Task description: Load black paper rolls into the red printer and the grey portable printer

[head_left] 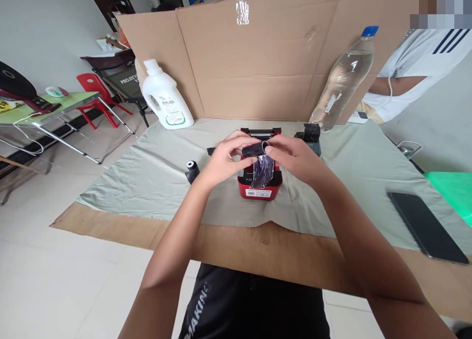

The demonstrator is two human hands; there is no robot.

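Observation:
My left hand [225,161] and my right hand [295,157] are closed on opposite ends of a black ribbon roll [252,150], held above a small red and black printer [277,191]. A crinkled, shiny black strip of ribbon film [263,172] hangs from the roll over the printer's front. The printer appears open, and my hands hide part of its inside. To the left, a small black roll with a white core [191,170] rests on the cloth. Behind my right hand sits another black roll [311,132] on a dark grey piece.
A white detergent bottle [167,98] stands at the back left and a tall water bottle [346,80] at the back right, before a cardboard screen [258,58]. A black phone [426,226] lies on the right. Another person's white sleeve [435,58] shows beyond the screen.

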